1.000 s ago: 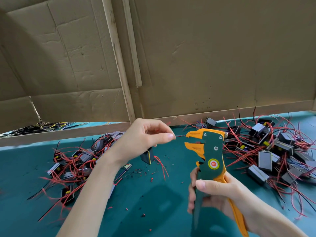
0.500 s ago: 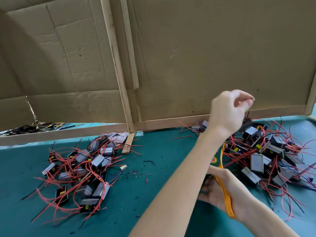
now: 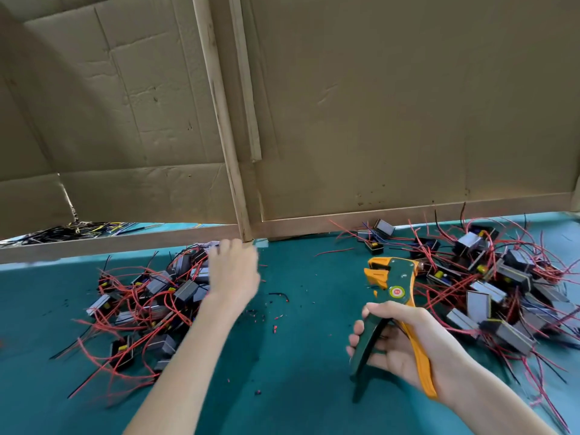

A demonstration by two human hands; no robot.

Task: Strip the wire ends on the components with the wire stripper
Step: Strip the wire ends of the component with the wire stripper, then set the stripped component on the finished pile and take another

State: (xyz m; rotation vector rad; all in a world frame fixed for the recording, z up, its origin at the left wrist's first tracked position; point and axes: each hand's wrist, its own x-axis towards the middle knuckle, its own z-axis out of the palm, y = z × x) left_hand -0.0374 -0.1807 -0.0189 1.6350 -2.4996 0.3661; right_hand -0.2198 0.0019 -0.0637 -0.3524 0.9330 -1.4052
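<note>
My right hand (image 3: 405,350) grips the handles of the green and orange wire stripper (image 3: 390,288). The tool stands upright over the green table (image 3: 301,356), with its jaws pointing left and nothing in them. My left hand (image 3: 233,271) is blurred and reaches over the right edge of the left pile of components (image 3: 147,306), which are small black blocks with red and black wires. Its fingers are loosely bent and I see nothing held in it. A second pile of the same components (image 3: 496,287) lies to the right of the stripper.
A cardboard wall (image 3: 376,105) with wooden battens (image 3: 219,120) closes off the back of the table. Beyond the wooden rail at the far left lie loose black wires (image 3: 62,230). Small bits of stripped insulation (image 3: 276,328) are scattered between the two piles.
My left hand swung from the stripper's jaws to the right pile, then back across to the left pile, and no longer holds a component. The stripper is raised into view again.
</note>
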